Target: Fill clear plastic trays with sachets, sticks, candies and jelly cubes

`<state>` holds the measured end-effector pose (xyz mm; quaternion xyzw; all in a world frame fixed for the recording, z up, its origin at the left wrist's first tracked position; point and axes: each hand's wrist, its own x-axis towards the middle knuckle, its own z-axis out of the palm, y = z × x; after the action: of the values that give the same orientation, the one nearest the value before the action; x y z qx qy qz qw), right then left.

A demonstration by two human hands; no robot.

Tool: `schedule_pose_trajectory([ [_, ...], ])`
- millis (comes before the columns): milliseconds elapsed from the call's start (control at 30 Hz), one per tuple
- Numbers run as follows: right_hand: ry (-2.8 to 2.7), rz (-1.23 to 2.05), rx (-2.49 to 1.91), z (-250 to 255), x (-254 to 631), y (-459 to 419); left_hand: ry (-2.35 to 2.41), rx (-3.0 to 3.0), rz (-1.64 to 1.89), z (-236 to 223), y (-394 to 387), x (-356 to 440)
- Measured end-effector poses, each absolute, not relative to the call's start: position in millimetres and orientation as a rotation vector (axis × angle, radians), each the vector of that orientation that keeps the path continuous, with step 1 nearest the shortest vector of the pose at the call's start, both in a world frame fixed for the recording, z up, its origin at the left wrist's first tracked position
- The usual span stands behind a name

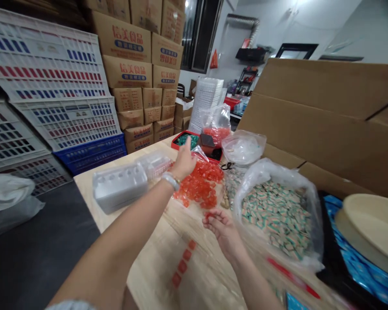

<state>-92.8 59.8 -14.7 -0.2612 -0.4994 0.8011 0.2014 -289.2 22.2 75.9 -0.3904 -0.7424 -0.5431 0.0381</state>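
My left hand (185, 161) reaches to the far side of the pile of small translucent red-orange pieces (198, 189), beside the red tray (174, 145) with green pieces (189, 140). Its index finger is stretched out and the hand looks open; some fingertips are hidden. My right hand (221, 230) is at the near edge of the pile, thumb and fingers closed on a small red piece (209, 216). Several red square pieces (183, 266) lie in a slanting row on the wooden table (158, 254) nearer to me.
Stacked clear plastic trays (119, 189) stand at the left table edge. A clear bag (274, 211) of striped green, white and tan pieces is at right, near a red pen-like object (292, 277) and cream basins (371, 224). Cardboard (326, 116) rises behind. Crates (67, 120) and cartons (126, 71) stand left.
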Motion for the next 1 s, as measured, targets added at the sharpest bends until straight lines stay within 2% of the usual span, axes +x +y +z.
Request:
schedule_pose_trajectory([
  [100,-1.341,2.12,-0.736,-14.1,-96.8,68.8,-2.436,-1.541,-1.719,50.0,22.3,-257.8],
  [200,-1.369,2.075,-0.742,-20.4,-98.0,70.3,-2.541,-1.791,-1.951,13.9,-3.0,-215.1],
  [333,-1.479,2.103,-0.783,-27.0,-95.5,59.9,-2.64,-1.42,-2.134,-12.9,-30.6,-186.2],
  [500,-1.649,2.058,-0.698,-22.7,-90.9,42.5,-2.665,-0.992,-2.244,-19.7,-45.9,-175.7],
  [667,-1.839,1.843,-0.717,-28.5,-87.6,30.6,-2.619,-0.938,-2.005,-19.6,-62.1,-157.3],
  [733,-1.968,1.72,-0.661,-32.3,-86.1,25.8,-2.597,-0.918,-2.021,-21.1,-69.1,-153.1],
  [900,-2.201,1.517,-0.549,-29.9,-82.7,5.7,-2.623,-0.614,-2.588,-26.5,-90.3,-154.6],
  [1000,-2.337,1.324,-0.491,-24.5,-82.1,-8.2,-2.564,-0.324,-2.74,-28.8,-104.5,-155.9],
])
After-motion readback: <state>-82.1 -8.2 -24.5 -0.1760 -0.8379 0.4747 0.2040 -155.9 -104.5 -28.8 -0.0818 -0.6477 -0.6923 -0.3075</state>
